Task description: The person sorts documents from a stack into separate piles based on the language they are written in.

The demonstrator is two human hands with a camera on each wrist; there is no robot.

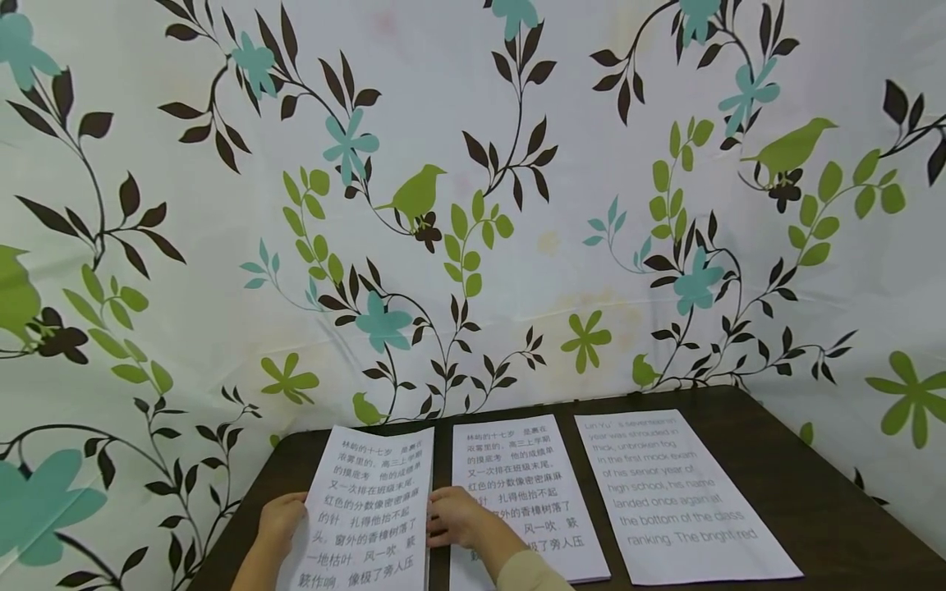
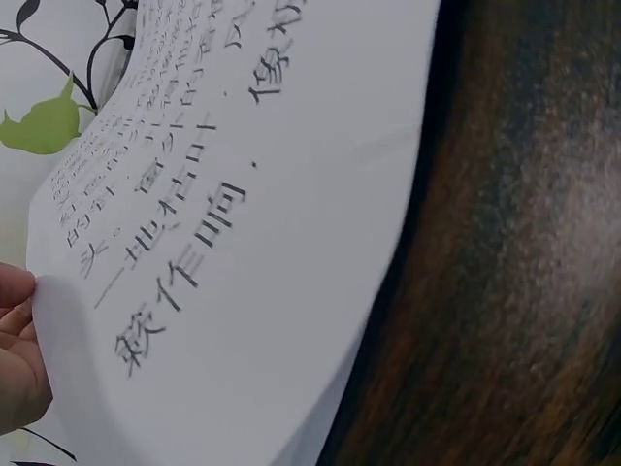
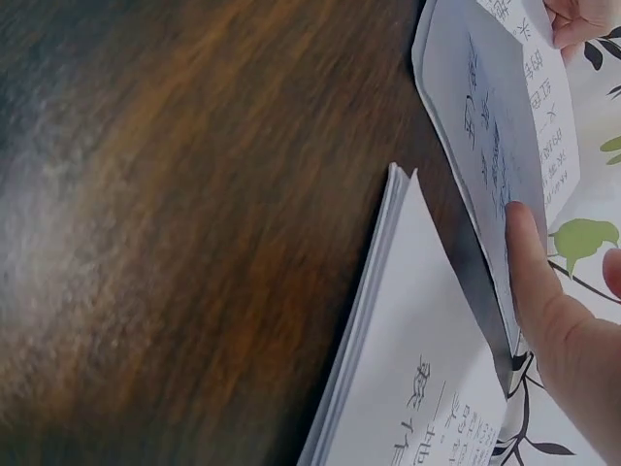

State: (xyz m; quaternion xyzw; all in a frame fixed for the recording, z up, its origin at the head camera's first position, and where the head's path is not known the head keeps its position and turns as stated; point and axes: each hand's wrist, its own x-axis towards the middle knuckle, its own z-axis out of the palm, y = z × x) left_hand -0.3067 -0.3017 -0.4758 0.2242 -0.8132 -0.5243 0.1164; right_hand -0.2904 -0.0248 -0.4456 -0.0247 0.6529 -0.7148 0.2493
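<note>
A printed paper (image 1: 362, 501) with Chinese text stands tilted up at the left of the dark table. My left hand (image 1: 282, 525) pinches its left edge; the left wrist view shows the thumb and fingers of that hand (image 2: 19, 354) at the margin. At the right edge is my right hand (image 1: 461, 517), with fingers partly hidden behind the paper. In the right wrist view, a straight finger (image 3: 529, 257) touches the paper's shaded back (image 3: 485, 126), where print shows through. Another fingertip (image 3: 613, 272) stays apart from it.
A second stack of Chinese text pages (image 1: 510, 451) lies beside it, partly under my right forearm. Farther right lies an English text sheet (image 1: 665, 484). Behind the dark wooden table (image 1: 783, 460) hangs a white cloth (image 1: 473, 271) patterned with leaves and birds.
</note>
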